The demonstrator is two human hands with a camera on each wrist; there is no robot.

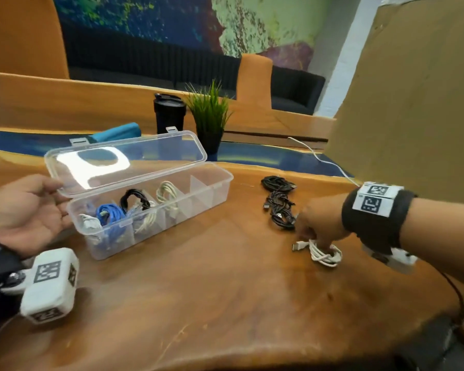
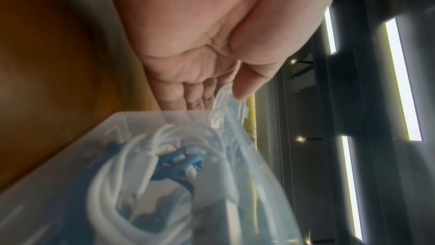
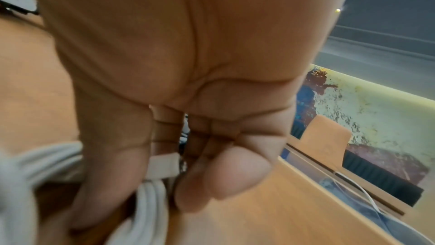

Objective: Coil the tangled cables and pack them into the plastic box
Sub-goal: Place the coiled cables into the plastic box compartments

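A clear plastic box (image 1: pixel 172 226) stands on the wooden table with its lid (image 1: pixel 145 153) swung up. Its left compartments hold coiled white, blue (image 1: pixel 109 212), black (image 1: pixel 134 199) and beige (image 1: pixel 166 192) cables. My left hand (image 1: pixel 55 202) lies flat against the box's left end, with the thumb on the lid's corner. From the left wrist, the thumb (image 2: pixel 244 81) rests on the lid's edge (image 2: pixel 223 100). To the right, my right hand (image 1: pixel 319 236) pinches a coiled white cable (image 1: pixel 323 254) that lies on the table. The right wrist view shows fingers (image 3: pixel 223 174) curled round that cable (image 3: pixel 150 202).
Two coiled black cables (image 1: pixel 277 183) (image 1: pixel 280 212) lie just beyond my right hand. A black tumbler (image 1: pixel 169 113), a small potted plant (image 1: pixel 209 116) and a teal object (image 1: pixel 118 132) stand behind the box. A cardboard panel (image 1: pixel 413 103) rises at the right, with a loose white cord (image 1: pixel 319 156) beside it.
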